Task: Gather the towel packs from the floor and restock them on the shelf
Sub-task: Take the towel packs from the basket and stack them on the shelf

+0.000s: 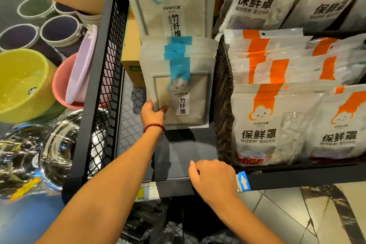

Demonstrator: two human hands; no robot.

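Observation:
A stack of several towel packs [179, 83], white with blue strips and a cloud face, stands upright on the black shelf [178, 156]. My left hand [152, 114], with a red bead bracelet at the wrist, grips the lower left corner of the front pack, thumb on its face. Another towel pack [168, 0] hangs or stands higher, behind the stack. Closer to me, my right hand [214, 179] rests on the shelf's front edge with fingers curled loosely and holds nothing.
A dark wicker basket [222, 93] of orange-striped bags [277, 117] fills the shelf to the right. A black mesh side panel [103, 89] bounds the left. Beyond it are plastic basins [23, 85], steel bowls [57, 150] and a cardboard box [131, 61]. Tiled floor lies below.

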